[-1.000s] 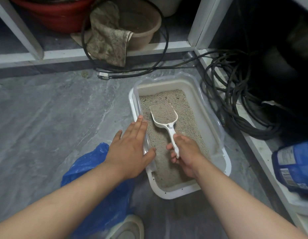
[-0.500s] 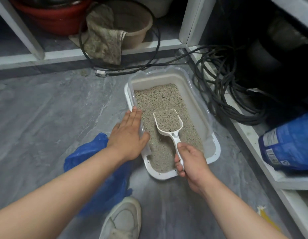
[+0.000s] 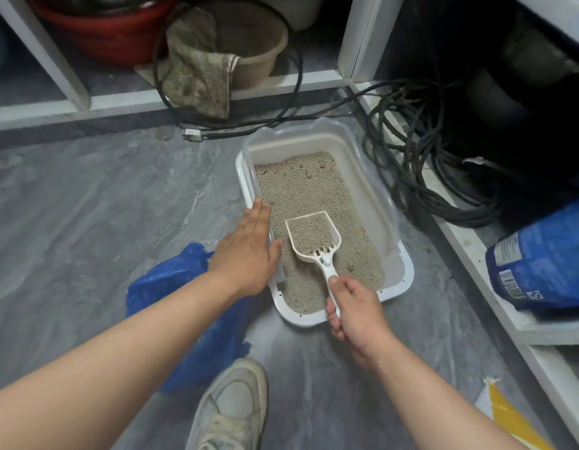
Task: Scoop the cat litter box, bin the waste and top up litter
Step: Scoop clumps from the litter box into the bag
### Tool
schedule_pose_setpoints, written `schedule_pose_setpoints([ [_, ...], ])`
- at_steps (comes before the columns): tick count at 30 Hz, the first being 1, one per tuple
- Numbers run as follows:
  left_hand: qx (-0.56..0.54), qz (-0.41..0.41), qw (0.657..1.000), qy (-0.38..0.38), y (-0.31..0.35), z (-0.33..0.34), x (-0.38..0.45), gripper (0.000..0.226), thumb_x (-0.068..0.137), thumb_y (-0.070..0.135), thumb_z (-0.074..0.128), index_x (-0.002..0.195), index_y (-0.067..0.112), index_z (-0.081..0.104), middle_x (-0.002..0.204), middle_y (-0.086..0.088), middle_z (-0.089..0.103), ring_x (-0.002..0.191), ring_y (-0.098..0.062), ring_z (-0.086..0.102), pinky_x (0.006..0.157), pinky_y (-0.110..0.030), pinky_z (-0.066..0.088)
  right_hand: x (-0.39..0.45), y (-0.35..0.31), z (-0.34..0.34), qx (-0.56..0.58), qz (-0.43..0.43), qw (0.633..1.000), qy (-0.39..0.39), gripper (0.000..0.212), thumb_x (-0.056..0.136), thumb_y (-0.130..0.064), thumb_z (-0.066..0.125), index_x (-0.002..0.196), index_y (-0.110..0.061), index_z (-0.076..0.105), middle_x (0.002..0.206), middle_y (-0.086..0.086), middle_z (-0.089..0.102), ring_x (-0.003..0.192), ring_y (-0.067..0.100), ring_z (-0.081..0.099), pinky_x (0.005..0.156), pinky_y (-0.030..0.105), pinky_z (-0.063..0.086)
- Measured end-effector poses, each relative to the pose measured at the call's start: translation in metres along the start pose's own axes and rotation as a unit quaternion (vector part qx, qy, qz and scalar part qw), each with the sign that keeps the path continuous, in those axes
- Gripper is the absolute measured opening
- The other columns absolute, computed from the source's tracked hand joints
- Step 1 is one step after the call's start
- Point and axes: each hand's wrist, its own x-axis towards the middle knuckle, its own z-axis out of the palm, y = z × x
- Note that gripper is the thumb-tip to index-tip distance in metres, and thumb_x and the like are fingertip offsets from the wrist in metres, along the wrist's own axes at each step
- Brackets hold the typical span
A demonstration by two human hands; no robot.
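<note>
The scoop (image 3: 312, 237), loaded with litter, has drawn back toward the near end of the litter box (image 3: 399, 274), held above the bed. The right hand (image 3: 354, 311) is clenched on its handle. The left hand (image 3: 249, 251) lies flat, fingers extended, steadying the left rim. Sifting appears underway; the blue bag (image 3: 181, 287) awaits waste beside the box.

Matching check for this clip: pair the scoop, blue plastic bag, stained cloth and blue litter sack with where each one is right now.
Things:
1. scoop
2. blue plastic bag
3. stained cloth
4. blue litter sack

Places:
A. draped over a tan tub's rim
B. on the low shelf at right
C. over the litter box, handle in the right hand
D. on the floor under the left forearm

Pairs: 1-C, 2-D, 3-A, 4-B
</note>
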Motion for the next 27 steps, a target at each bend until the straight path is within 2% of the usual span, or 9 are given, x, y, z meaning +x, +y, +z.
schedule_pose_setpoints([
  [7,-0.008,0.012,1.000,0.015,-0.003,0.002,-0.001,0.071,0.104,0.050,0.028,0.160,0.021,-0.004,0.170,0.001,-0.011,0.157,-0.017,-0.003,0.124,-0.050,0.020,-0.003,0.003,-0.004,0.004,0.004,1.000,0.011,0.026,0.102,-0.027,0.053,0.100,-0.002,0.056,0.057,0.002,0.049,0.040,0.012,0.035,0.042,0.021,0.022],
  [27,-0.002,0.009,1.000,0.009,0.000,0.001,-0.002,0.070,0.105,0.048,0.026,0.160,0.021,-0.006,0.169,0.001,-0.014,0.156,-0.016,-0.004,0.125,-0.048,0.019,-0.009,0.010,-0.011,0.013,0.002,1.000,0.015,0.018,0.102,-0.028,0.053,0.098,-0.012,0.061,0.060,0.002,0.050,0.040,0.012,0.035,0.043,0.020,0.022],
])
